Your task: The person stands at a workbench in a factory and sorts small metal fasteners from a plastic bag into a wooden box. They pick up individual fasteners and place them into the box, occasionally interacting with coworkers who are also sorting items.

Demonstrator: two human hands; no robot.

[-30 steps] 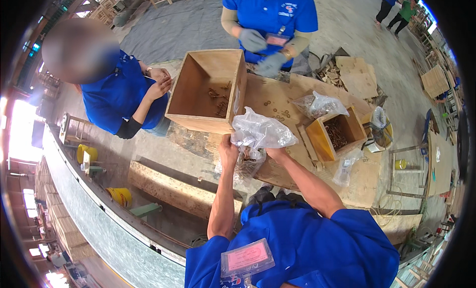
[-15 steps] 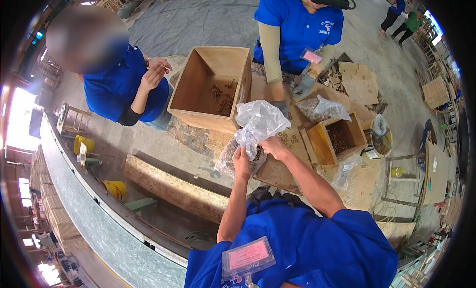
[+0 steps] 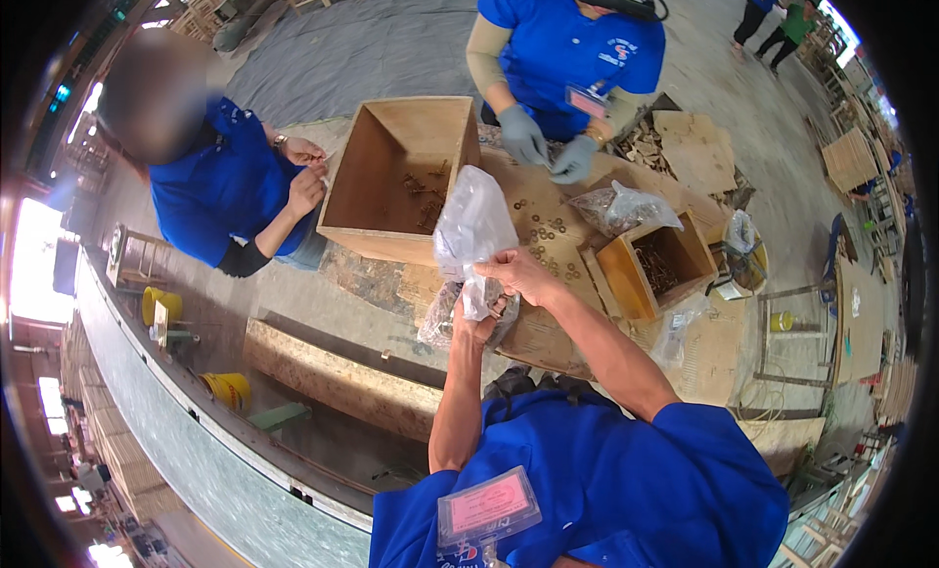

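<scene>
Both hands hold one clear plastic bag (image 3: 473,237) above the worktop (image 3: 548,338). Left hand (image 3: 481,318) is closed under the bag's gathered lower part, gripping it from below. Right hand (image 3: 523,274) is closed on the film just above, pinching the side. The loose upper film stands up ahead of both hands. A second bag (image 3: 442,318), holding small dark parts, hangs just left of the left hand. Risk, as judged: thin film may tear or slip under uneven pull, spilling parts towards the washers (image 3: 548,245) ahead.
</scene>
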